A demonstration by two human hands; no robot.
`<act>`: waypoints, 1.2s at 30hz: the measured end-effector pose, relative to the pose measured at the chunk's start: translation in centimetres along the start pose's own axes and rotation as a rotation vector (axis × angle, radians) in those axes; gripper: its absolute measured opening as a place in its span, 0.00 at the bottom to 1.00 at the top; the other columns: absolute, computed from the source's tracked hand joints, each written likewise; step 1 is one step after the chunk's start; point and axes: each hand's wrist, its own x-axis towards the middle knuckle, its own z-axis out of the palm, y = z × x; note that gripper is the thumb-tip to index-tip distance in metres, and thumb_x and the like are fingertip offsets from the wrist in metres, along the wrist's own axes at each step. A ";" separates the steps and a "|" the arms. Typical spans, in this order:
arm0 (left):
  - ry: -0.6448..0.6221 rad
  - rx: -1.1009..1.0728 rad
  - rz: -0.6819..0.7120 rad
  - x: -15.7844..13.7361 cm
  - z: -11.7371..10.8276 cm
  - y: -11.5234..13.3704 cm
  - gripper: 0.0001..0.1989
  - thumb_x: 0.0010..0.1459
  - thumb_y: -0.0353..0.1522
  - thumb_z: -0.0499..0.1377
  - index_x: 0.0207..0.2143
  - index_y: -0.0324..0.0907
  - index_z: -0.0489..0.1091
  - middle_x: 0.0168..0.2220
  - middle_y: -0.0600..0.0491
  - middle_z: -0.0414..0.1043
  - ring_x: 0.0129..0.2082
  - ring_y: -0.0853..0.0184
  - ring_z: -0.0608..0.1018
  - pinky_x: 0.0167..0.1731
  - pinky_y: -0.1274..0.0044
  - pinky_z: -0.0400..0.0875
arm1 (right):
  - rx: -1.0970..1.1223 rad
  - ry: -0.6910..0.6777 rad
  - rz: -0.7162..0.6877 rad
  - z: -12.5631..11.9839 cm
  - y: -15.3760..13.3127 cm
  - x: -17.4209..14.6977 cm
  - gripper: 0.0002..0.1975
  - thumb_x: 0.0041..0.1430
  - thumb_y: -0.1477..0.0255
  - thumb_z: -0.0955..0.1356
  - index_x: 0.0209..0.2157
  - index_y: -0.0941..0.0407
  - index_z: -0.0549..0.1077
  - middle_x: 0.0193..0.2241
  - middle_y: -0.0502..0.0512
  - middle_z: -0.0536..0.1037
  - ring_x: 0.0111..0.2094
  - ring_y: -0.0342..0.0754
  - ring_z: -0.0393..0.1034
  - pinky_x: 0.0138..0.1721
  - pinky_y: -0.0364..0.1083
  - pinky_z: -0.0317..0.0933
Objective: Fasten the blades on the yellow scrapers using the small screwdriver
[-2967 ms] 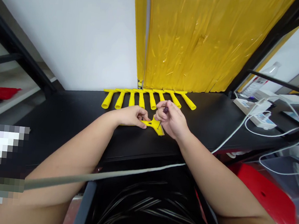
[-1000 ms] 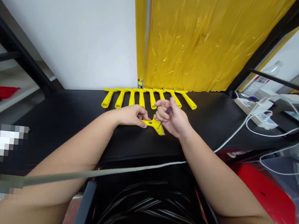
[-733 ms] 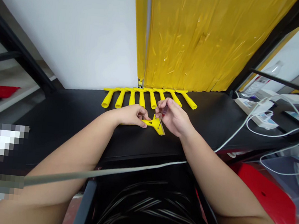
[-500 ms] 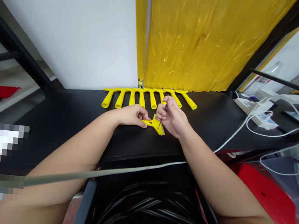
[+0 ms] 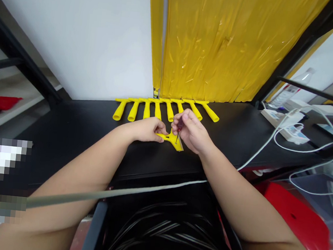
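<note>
My left hand (image 5: 150, 129) is closed on the handle of a yellow scraper (image 5: 171, 137), which lies on the black tabletop with its wide blade end toward the right. In my right hand (image 5: 192, 130) is a small screwdriver (image 5: 179, 128) with a dark red handle, held nearly upright. Its thin shaft points down, and the tip meets the scraper's head near the blade edge. Most of the scraper's handle is hidden under my left hand. Behind both hands, several similar yellow scrapers (image 5: 147, 110) lie in a row, their hollow handle ends toward me.
A white power strip (image 5: 285, 126) with white cables lies at the right of the black table (image 5: 230, 139). A plastic bottle (image 5: 292, 90) stands behind it. Yellow sheeting (image 5: 221, 47) and a white panel (image 5: 104, 36) border the back. A pale cord (image 5: 136, 191) crosses in front of me.
My right hand's fingers have shifted lower and re-curled around the screwdriver, showing more of its red handle. The scraper and my left hand stay almost in place.
</note>
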 end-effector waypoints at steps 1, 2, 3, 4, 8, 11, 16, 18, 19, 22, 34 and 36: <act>-0.002 -0.007 -0.002 0.0 0.0 0.0 0.15 0.52 0.37 0.68 0.41 0.40 0.80 0.36 0.52 0.79 0.33 0.66 0.74 0.35 0.75 0.65 | -0.008 0.011 0.010 0.0 -0.1 0.0 0.20 0.63 0.53 0.72 0.33 0.53 0.63 0.28 0.47 0.68 0.28 0.42 0.63 0.32 0.44 0.62; -0.002 -0.013 -0.002 0.0 0.0 0.0 0.15 0.52 0.36 0.68 0.41 0.40 0.80 0.36 0.52 0.79 0.33 0.66 0.74 0.35 0.75 0.65 | -0.011 0.019 0.033 0.0 -0.2 0.1 0.21 0.65 0.51 0.70 0.33 0.53 0.65 0.25 0.47 0.65 0.26 0.42 0.61 0.31 0.45 0.61; -0.003 -0.015 -0.002 0.0 0.0 0.0 0.15 0.52 0.36 0.68 0.41 0.40 0.80 0.36 0.52 0.79 0.33 0.66 0.74 0.36 0.75 0.65 | -0.008 0.022 0.065 0.0 -0.3 0.1 0.21 0.67 0.49 0.67 0.33 0.53 0.66 0.21 0.45 0.61 0.22 0.42 0.57 0.29 0.45 0.60; -0.002 -0.015 -0.003 0.0 0.0 -0.1 0.15 0.51 0.37 0.68 0.41 0.40 0.80 0.37 0.52 0.80 0.33 0.66 0.75 0.36 0.75 0.65 | 0.001 0.027 0.095 0.0 -0.4 0.0 0.22 0.68 0.48 0.65 0.34 0.53 0.66 0.18 0.42 0.56 0.20 0.41 0.51 0.27 0.44 0.58; -0.006 -0.009 -0.006 0.1 0.0 -0.1 0.15 0.51 0.37 0.68 0.40 0.40 0.80 0.37 0.51 0.80 0.34 0.66 0.76 0.36 0.75 0.66 | 0.067 0.050 0.085 0.0 -0.6 -0.1 0.20 0.67 0.48 0.66 0.36 0.50 0.62 0.19 0.41 0.54 0.19 0.41 0.48 0.26 0.42 0.54; -0.006 -0.010 -0.005 0.1 0.0 -0.1 0.15 0.51 0.37 0.68 0.41 0.40 0.80 0.38 0.51 0.80 0.35 0.65 0.76 0.37 0.74 0.67 | 0.110 0.030 0.047 0.0 -0.5 -0.2 0.21 0.64 0.54 0.72 0.33 0.51 0.60 0.25 0.44 0.62 0.24 0.41 0.56 0.29 0.42 0.57; -0.001 -0.049 0.014 0.1 0.1 -0.2 0.14 0.51 0.37 0.68 0.39 0.40 0.80 0.42 0.49 0.82 0.39 0.63 0.79 0.40 0.74 0.70 | 0.116 0.097 0.027 -0.3 -1.0 0.2 0.25 0.67 0.47 0.67 0.29 0.53 0.61 0.23 0.45 0.59 0.22 0.40 0.52 0.25 0.42 0.55; -0.001 -0.073 0.032 0.2 0.2 -0.3 0.13 0.51 0.37 0.68 0.37 0.40 0.79 0.44 0.48 0.82 0.42 0.62 0.80 0.42 0.74 0.71 | 0.094 0.177 -0.045 -0.7 -1.3 0.4 0.28 0.66 0.44 0.65 0.26 0.53 0.60 0.20 0.44 0.53 0.19 0.41 0.47 0.23 0.42 0.52; -0.002 -0.081 0.035 0.2 0.2 -0.4 0.12 0.51 0.37 0.68 0.37 0.40 0.78 0.44 0.48 0.82 0.43 0.61 0.81 0.43 0.73 0.72 | 0.070 0.219 -0.086 -1.0 -1.5 0.5 0.28 0.66 0.43 0.64 0.26 0.53 0.59 0.18 0.43 0.51 0.19 0.41 0.45 0.22 0.42 0.51; -0.005 -0.083 0.020 0.2 0.2 -0.4 0.12 0.51 0.36 0.68 0.37 0.40 0.78 0.42 0.49 0.82 0.44 0.60 0.81 0.44 0.73 0.72 | -0.082 0.305 -0.186 -1.7 -1.3 0.4 0.27 0.65 0.44 0.65 0.26 0.52 0.62 0.17 0.42 0.52 0.18 0.40 0.44 0.21 0.42 0.46; -0.012 -0.025 0.029 0.3 0.2 -0.7 0.14 0.51 0.38 0.67 0.39 0.40 0.78 0.37 0.51 0.80 0.35 0.65 0.77 0.36 0.75 0.68 | -1.362 -0.274 0.153 -3.1 -3.1 -1.5 0.09 0.56 0.74 0.72 0.39 0.52 0.83 0.38 0.52 0.85 0.38 0.49 0.78 0.41 0.47 0.66; -0.009 -0.036 0.029 0.3 0.2 -0.7 0.14 0.51 0.38 0.67 0.38 0.40 0.79 0.37 0.51 0.79 0.36 0.65 0.77 0.37 0.75 0.68 | -1.386 -0.287 0.195 -3.4 -3.5 -1.5 0.10 0.57 0.76 0.71 0.39 0.52 0.83 0.40 0.52 0.85 0.40 0.50 0.79 0.43 0.47 0.67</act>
